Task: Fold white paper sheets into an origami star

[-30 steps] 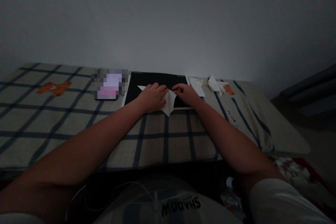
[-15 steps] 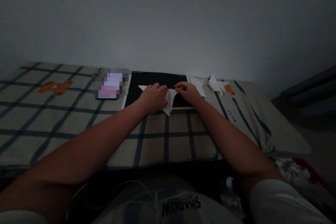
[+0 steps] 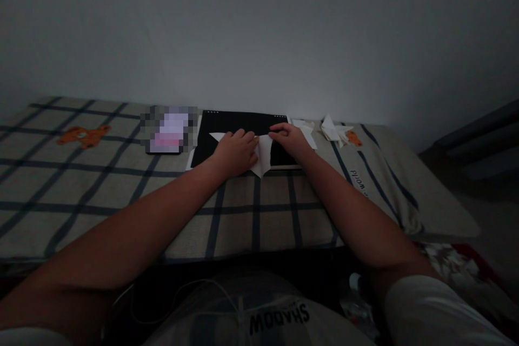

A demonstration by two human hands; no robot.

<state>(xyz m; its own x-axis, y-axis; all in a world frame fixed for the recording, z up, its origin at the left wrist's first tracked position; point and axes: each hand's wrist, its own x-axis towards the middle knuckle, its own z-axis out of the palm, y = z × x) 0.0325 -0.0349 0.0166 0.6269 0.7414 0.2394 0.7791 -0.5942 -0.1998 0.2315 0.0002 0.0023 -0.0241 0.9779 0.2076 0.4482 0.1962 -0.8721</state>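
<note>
Plaid cloth (image 3: 121, 189); folded paper (image 3: 265, 152) on black pad (image 3: 231, 120). Left hand (image 3: 236, 151) over paper, right hand (image 3: 291, 138) narrowed at far-right corner; can't tell if either pinches. Right side straighter than moments ago, seemingly flatter.

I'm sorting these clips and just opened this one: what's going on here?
A person is handling a piece of white paper with both hands, over a black pad on a checked cloth. The left hand lies across the paper; the right hand has its fingertips at the paper's right edge, though whether they grip it is unclear. A phone lies left of the pad, and a folded paper piece sits to the right.
</note>
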